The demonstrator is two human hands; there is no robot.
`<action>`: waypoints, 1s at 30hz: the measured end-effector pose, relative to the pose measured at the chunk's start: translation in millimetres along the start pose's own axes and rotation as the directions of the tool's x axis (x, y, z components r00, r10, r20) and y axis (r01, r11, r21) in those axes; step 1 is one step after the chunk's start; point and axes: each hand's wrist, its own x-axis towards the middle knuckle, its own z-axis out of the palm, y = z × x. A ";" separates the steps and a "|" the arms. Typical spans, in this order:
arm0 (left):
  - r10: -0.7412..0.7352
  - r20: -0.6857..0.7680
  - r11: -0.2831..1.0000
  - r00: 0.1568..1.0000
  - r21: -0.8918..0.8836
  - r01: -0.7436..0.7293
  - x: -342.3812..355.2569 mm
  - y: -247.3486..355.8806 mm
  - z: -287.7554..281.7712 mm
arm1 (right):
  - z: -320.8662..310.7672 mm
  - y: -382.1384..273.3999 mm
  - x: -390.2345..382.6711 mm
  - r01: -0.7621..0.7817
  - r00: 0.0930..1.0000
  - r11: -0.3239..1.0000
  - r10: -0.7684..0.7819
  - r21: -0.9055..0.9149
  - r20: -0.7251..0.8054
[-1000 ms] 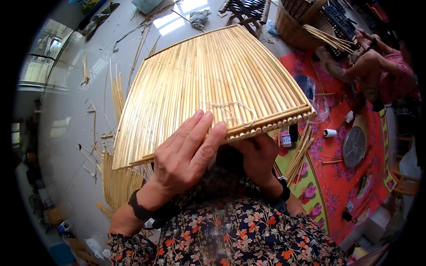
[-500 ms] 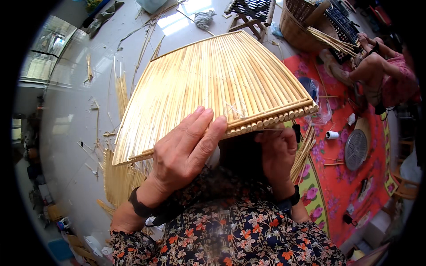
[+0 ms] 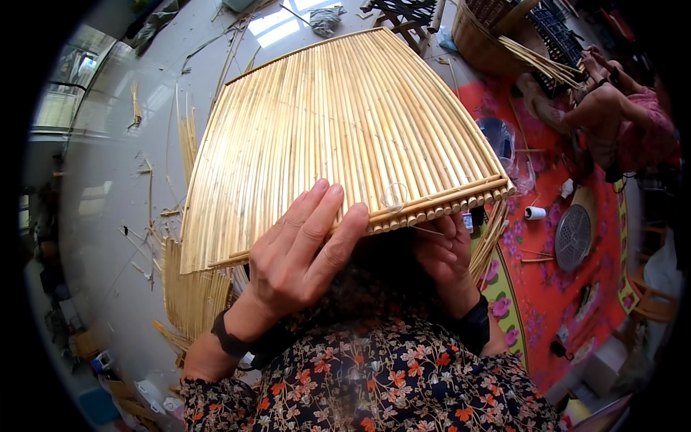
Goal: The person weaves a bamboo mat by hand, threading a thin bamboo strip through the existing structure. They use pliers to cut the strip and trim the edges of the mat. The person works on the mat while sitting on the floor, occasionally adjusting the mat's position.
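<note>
A panel of pale stalks (image 3: 309, 137), laid side by side and edged with thin strips, slants up away from me. My left hand (image 3: 299, 255) is closed on its near edge, fingers on top and thumb side hidden beneath. A small loop of clear thread (image 3: 394, 196) stands on the panel, right of those fingers. Under the right part of the near edge, my right hand (image 3: 448, 255) pinches a thin needle (image 3: 430, 230), whose tip points left toward the cut stalk ends. What lies under the panel is in shadow.
A second stalk panel (image 3: 191, 288) and loose stalks lie on the tiled floor at left. On the red floral mat (image 3: 533, 309) are a white thread spool (image 3: 535, 213), a round perforated disc (image 3: 574, 240) and a stalk bundle (image 3: 491, 241). Another person (image 3: 622, 115) sits by a wicker basket (image 3: 482, 43).
The panel has shifted slightly left, its far edge now higher in view. The thread forms a rounder loop on top. My right hand has moved slightly down and left; the needle shows more clearly.
</note>
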 end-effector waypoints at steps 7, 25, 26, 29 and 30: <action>-0.012 0.030 0.998 0.999 -0.057 0.013 5.6 0.5 -4.4 | -91.7 -96.2 -36.0 0.342 0.864 0.940 -0.313 0.005 -0.393; -0.183 0.224 0.948 0.957 -0.218 0.232 67.9 -61.8 -59.7 | 118.9 22.7 76.6 0.218 0.976 0.632 -0.150 -0.743 0.158; -0.191 0.232 0.942 0.954 -0.230 0.245 69.7 -67.6 -61.3 | 119.6 26.1 80.4 0.225 0.974 0.597 -0.158 -0.770 0.162; -0.257 0.298 0.908 0.919 -0.252 0.335 77.6 -82.8 -70.8 | 132.7 40.0 86.3 0.268 0.953 0.308 -0.225 -0.913 0.204; -0.286 0.294 0.893 0.912 -0.264 0.365 79.9 -88.1 -73.2 | 136.0 42.5 90.2 0.276 0.948 0.201 -0.221 -0.940 0.231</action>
